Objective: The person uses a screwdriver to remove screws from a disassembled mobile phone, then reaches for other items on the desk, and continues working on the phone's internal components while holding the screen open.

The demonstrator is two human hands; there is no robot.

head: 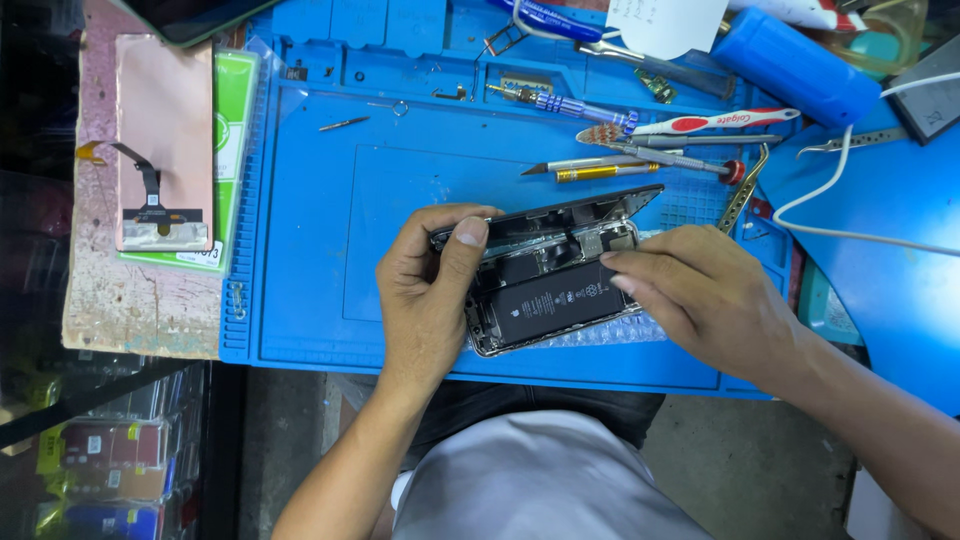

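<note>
Phone (545,300), opened: light, stiff, fragile, screen (560,212) hinged up; left hand (430,290) pinching screen edge, right hand (700,300) fingertips pressed onto battery (550,305); best gripped by metal frame.

Opened phone (545,300) on the mat (330,300), near its front edge; lifted screen (560,213) hinged along the phone's far side. Left hand (425,300) at the phone's left end, right hand (700,300) at its right. Tools behind: screwdriver (560,102), toothbrush (715,122), tweezers (745,190). Spare screen panel (165,140) left of the mat, on a board (130,300)
</note>
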